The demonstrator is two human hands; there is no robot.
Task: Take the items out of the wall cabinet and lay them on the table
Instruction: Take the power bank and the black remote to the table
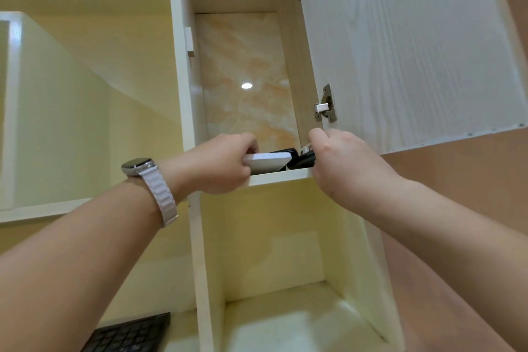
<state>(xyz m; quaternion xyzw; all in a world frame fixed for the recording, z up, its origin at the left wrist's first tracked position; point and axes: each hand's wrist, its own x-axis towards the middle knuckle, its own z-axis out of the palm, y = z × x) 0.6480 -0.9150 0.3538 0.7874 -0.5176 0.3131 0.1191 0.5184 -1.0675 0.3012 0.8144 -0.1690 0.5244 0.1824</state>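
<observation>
Looking up into the open wall cabinet [243, 71], door [400, 46] swung out toward 2 o'clock. Left hand [220, 163], watch [140, 166] on the wrist, closed around the near end of a flat white item [267, 160] at the shelf's front edge [281, 176]. At 3 o'clock from it, right hand [343, 157] curled over a black item [303, 161] lying on the same shelf; grip partly hidden, appears closed on it. Another dark item [283, 150] just behind the white one. Open cubby [285, 251] at 6 o'clock below; black keyboard [131, 333] at 7 o'clock.
</observation>
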